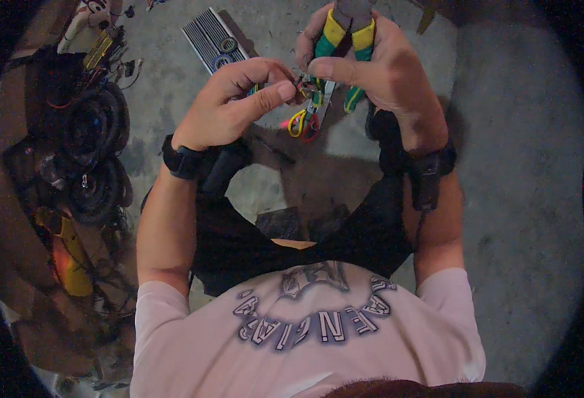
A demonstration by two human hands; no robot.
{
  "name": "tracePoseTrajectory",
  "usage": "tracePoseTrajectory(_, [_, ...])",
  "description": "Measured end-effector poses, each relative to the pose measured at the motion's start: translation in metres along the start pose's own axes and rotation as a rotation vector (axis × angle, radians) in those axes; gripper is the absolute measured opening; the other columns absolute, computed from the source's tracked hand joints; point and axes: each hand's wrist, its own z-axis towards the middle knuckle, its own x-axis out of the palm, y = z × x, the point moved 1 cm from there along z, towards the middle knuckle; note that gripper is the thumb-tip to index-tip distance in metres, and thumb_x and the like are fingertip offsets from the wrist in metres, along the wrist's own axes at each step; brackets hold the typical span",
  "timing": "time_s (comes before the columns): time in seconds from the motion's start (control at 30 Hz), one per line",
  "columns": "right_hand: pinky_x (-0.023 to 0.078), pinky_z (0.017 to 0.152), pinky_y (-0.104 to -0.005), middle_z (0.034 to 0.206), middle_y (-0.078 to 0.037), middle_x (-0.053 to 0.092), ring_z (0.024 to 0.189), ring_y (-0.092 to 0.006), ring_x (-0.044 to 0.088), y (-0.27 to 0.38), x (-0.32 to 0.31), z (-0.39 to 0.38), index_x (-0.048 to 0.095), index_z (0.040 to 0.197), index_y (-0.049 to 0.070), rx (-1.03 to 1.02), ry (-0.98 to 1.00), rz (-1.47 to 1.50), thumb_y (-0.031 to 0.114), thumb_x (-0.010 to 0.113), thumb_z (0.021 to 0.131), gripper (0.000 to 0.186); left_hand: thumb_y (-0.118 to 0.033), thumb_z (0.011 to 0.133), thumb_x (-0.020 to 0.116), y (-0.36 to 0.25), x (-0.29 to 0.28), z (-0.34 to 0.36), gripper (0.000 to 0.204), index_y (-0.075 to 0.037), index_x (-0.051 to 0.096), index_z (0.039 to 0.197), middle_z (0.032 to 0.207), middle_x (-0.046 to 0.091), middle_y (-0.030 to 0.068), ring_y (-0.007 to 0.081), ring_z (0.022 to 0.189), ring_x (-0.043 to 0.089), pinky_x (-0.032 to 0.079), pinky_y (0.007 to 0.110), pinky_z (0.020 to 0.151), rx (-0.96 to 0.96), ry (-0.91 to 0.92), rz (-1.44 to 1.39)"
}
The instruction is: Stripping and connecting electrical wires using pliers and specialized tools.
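My right hand (pixel 398 76) is closed around a pair of pliers (pixel 365 40) with green and yellow handles, their metal head pointing away from me. Its thumb reaches across toward a small bundle of coloured wires (pixel 296 122), where yellow and red loops hang down. Facing it from the left, my left hand (pixel 235 99) pinches the end of these wires between thumb and forefinger. The two hands nearly meet above the floor, in front of my knees. Exactly what sits between the fingertips is too small to make out.
A silver finned metal box (pixel 202 43) with round parts lies beyond my left hand. Along the left side are two round black speakers (pixel 93 126), tangled wires (pixel 133 71) and a yellow-orange object (pixel 72 262). A dark flat piece (pixel 279 222) rests on the grey floor (pixel 524 199) between my legs.
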Motion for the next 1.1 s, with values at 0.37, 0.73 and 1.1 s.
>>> tracePoseTrajectory(0.37, [0.052,0.076,-0.0291,0.088,-0.003,0.066,0.080,-0.0112,0.060,0.002,0.005,-0.018,0.062,0.101,0.002,0.256,-0.207,-0.218,0.019,0.078,0.084,0.028,-0.016,0.090,0.069,0.019,0.021,-0.002,0.018,0.000,0.061,0.086,0.084,0.063,0.0030,0.0104,0.079,0.055,0.046,0.028,0.074,0.091,-0.093,0.086])
tracePoseTrajectory(0.73, [0.051,0.075,-0.0275,0.086,-0.003,0.067,0.079,-0.0137,0.062,-0.046,0.004,-0.028,0.063,0.102,0.005,0.320,-0.274,0.096,0.022,0.074,0.088,0.025,-0.004,0.086,0.071,0.030,0.057,-0.003,0.023,-0.002,0.058,0.104,0.093,0.061,-0.0002,0.0063,0.081,0.056,0.047,0.022,0.073,-0.127,-0.414,0.058])
tracePoseTrajectory(1.1, [0.044,0.052,-0.0251,0.074,-0.004,0.066,0.060,-0.0107,0.058,-0.070,0.023,-0.024,0.065,0.087,0.004,0.057,-0.330,0.370,0.009,0.081,0.075,0.021,-0.008,0.087,0.067,0.041,0.059,0.003,0.016,-0.002,0.053,0.087,0.070,0.056,0.0012,0.0073,0.064,0.052,0.044,0.025,0.057,0.071,-0.519,0.162])
